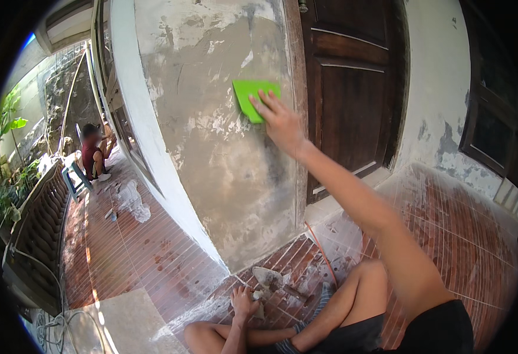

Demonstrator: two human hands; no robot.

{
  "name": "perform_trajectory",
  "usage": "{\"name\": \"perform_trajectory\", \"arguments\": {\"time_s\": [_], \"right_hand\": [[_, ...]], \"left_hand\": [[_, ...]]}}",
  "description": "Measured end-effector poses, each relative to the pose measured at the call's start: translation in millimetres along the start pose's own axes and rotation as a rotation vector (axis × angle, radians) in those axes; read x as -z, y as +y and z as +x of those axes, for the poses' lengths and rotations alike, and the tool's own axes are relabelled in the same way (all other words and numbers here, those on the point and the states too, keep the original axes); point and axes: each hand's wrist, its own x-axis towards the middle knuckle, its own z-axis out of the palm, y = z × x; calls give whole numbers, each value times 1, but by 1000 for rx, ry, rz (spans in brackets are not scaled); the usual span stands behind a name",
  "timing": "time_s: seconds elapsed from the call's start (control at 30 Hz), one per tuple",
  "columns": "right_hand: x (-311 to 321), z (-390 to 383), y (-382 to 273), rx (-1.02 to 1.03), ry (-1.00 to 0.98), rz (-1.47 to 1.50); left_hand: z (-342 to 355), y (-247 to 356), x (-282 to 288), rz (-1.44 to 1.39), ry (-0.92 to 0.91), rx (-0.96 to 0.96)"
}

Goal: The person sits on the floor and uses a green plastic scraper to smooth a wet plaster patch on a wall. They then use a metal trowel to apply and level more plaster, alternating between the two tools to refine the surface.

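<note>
My right hand (281, 125) holds a bright green plastic spreader (248, 94) flat against the patchy plastered wall (212, 165). The fingers lie over the spreader's face, and my arm is stretched up toward it. Low down near the wall's foot, my left hand (245, 303) is closed beside my crossed legs. A small pale thing (258, 294) shows at its fingers; its kind is unclear. Just past it on the floor lies a plaster-smeared trowel (266, 277), its handle pointing right.
A dark wooden door (353, 100) adjoins the wall. An orange cord (323, 253) crosses the dusty tiled floor (147, 253). Farther left are a crumpled plastic sheet (131, 200), a blue stool (76, 177), a dark railing (35, 236) and another person (91, 154) sitting low.
</note>
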Motion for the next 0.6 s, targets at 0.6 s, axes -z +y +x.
{"name": "perform_trajectory", "arguments": {"time_s": [0.6], "right_hand": [[37, 116, 31, -27, 38, -71]], "left_hand": [[-1, -1, -3, -49, 54, -40]]}}
